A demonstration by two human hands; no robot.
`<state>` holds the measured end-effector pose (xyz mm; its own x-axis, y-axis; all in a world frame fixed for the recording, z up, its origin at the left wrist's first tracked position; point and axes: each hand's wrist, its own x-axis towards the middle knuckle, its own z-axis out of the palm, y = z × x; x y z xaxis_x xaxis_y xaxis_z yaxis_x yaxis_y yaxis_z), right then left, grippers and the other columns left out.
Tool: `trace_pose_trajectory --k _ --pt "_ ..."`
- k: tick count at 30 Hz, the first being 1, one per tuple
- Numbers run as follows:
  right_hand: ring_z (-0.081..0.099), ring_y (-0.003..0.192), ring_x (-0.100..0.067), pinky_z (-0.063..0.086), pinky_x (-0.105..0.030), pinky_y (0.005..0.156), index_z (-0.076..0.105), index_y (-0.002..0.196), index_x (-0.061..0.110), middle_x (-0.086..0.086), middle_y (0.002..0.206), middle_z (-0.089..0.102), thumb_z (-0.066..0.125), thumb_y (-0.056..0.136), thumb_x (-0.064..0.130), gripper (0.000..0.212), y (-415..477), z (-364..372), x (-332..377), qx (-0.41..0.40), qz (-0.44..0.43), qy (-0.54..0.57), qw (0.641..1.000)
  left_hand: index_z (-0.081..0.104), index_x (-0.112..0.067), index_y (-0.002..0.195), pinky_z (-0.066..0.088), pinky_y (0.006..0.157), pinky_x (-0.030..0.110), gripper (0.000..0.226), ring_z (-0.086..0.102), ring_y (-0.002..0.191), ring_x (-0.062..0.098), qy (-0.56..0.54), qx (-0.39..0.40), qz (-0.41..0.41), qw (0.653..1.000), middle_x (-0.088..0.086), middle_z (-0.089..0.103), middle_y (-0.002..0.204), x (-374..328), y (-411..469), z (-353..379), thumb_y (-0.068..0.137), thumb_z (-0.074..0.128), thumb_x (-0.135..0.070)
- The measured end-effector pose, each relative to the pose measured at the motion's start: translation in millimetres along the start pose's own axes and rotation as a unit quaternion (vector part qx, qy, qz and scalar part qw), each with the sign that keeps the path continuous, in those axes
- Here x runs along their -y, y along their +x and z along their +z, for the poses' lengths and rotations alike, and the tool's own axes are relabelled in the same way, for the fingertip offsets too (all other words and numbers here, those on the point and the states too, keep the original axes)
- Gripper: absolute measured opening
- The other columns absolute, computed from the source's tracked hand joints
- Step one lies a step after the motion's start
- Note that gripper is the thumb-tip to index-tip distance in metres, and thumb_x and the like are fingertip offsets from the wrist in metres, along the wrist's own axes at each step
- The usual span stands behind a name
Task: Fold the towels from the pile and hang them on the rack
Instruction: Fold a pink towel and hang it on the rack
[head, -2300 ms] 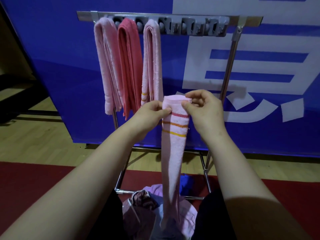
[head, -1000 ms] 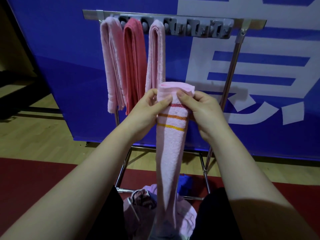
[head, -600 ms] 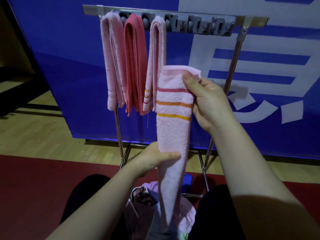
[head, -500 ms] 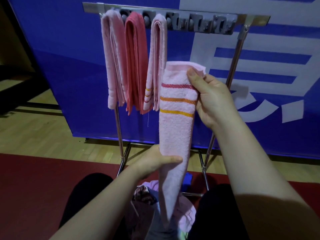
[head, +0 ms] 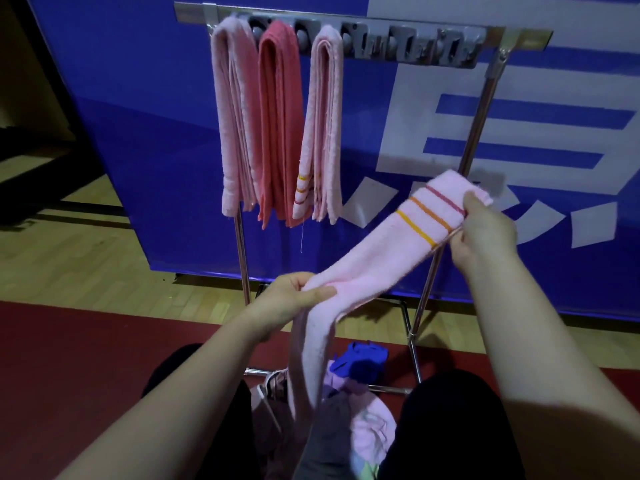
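In the head view, a folded pink striped towel [head: 391,251] stretches across the middle of the frame, from centre up to the right. The right hand [head: 485,233] has its fingers and thumb closed on the striped end, and the left hand [head: 291,299] pinches the strip near mid-length, so the lower half hangs limp toward the bottom centre. It looks light, soft and floppy. Being terry, it should not slip, but the folded layers could slide apart, so a pinch through all the layers near the fold seems the safest hold. At the top of the frame the rack [head: 381,39] already carries a pale pink towel [head: 232,116], a coral towel [head: 277,116] and another striped pink towel [head: 323,116], hung side by side at its left end. More grey holders lie to their right. At bottom centre, between the knees, the pile [head: 367,420] lies with a blue cloth [head: 356,362] on top. I cannot tell whether a bag or basket holds it.
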<state>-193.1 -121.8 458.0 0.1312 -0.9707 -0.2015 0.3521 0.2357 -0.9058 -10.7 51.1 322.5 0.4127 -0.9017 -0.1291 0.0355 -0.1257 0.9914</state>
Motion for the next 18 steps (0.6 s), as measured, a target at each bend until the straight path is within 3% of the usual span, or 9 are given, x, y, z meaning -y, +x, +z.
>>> trace_pose_trajectory --k 2,5,8,10,12,15,18 --pt "0.071 0.084 -0.018 0.059 -0.032 0.067 0.061 0.101 0.012 -0.01 0.099 0.07 0.062 0.093 0.013 0.008 11.4 -4.2 -16.2 0.004 0.054 -0.002 0.999 0.073 -0.004 0.101 0.053 0.073 0.033 0.041 0.067 0.083 0.024 -0.03 0.003 0.003 1.0 0.017 0.074 0.096 -11.6 1.9 0.6 0.079 0.074 -0.038" --pt "0.067 0.085 -0.025 0.058 -0.04 0.066 0.057 0.12 0.002 -0.016 0.102 0.066 0.052 0.096 0.007 0.025 17.7 -5.2 -43.6 0.063 0.123 -0.083 0.987 0.072 -0.005 0.105 0.052 0.086 0.041 0.046 0.069 0.092 0.031 -0.052 -0.004 0.006 0.999 0.021 0.072 0.101 -29.4 9.6 7.7 0.088 0.066 -0.047" --pt "0.058 0.112 -0.037 0.05 -0.051 0.084 0.053 0.125 0.002 -0.022 0.129 0.053 0.05 0.097 0.007 0.028 11.7 -3.0 -65.8 0.116 0.167 -0.163 0.966 0.069 -0.004 0.103 0.051 0.089 0.041 0.045 0.068 0.091 0.028 -0.075 -0.002 0.001 0.997 0.014 0.073 0.097 -47.8 18.9 14.3 0.089 0.065 -0.046" --pt "0.054 0.119 -0.038 0.048 -0.053 0.091 0.054 0.126 0.002 -0.021 0.135 0.049 0.052 0.096 0.007 0.031 6.6 -0.2 -74.7 0.149 0.173 -0.202 0.952 0.068 -0.006 0.104 0.052 0.087 0.039 0.039 0.068 0.089 0.025 -0.071 0.01 -0.001 0.997 0.011 0.073 0.096 -57.5 21.9 17.1 0.091 0.064 -0.042" --pt "0.062 0.105 -0.035 0.052 -0.051 0.091 0.054 0.122 0.005 -0.021 0.126 0.058 0.054 0.092 0.0 0.03 4.2 2.6 -82.4 0.181 0.157 -0.227 0.944 0.066 -0.006 0.111 0.054 0.089 0.039 0.036 0.07 0.097 0.027 -0.061 0.02 -0.002 0.998 0.013 0.074 0.105 -63.3 23.1 18.3 0.093 0.063 -0.037" --pt "0.068 0.093 -0.024 0.055 -0.042 0.083 0.049 0.13 0.018 -0.008 0.105 0.072 0.058 0.08 -0.009 0.057 -1.4 2.9 -88.7 0.246 0.087 -0.301 0.917 0.06 -0.006 0.123 0.053 0.095 0.044 0.037 0.067 0.107 0.031 -0.086 0.031 -0.004 0.996 0.016 0.071 0.114 -67.1 23.7 17.6 0.095 0.063 -0.03" --pt "0.064 0.104 -0.019 0.055 -0.036 0.086 0.049 0.134 0.029 0.002 0.117 0.067 0.066 0.074 -0.007 0.072 -6.6 1.7 -91.4 0.31 -0.003 -0.389 0.867 0.055 -0.007 0.128 0.051 0.098 0.048 0.038 0.065 0.112 0.033 -0.109 0.041 -0.001 0.993 0.017 0.068 0.118 -65.6 24.5 15.3 0.096 0.061 -0.027"
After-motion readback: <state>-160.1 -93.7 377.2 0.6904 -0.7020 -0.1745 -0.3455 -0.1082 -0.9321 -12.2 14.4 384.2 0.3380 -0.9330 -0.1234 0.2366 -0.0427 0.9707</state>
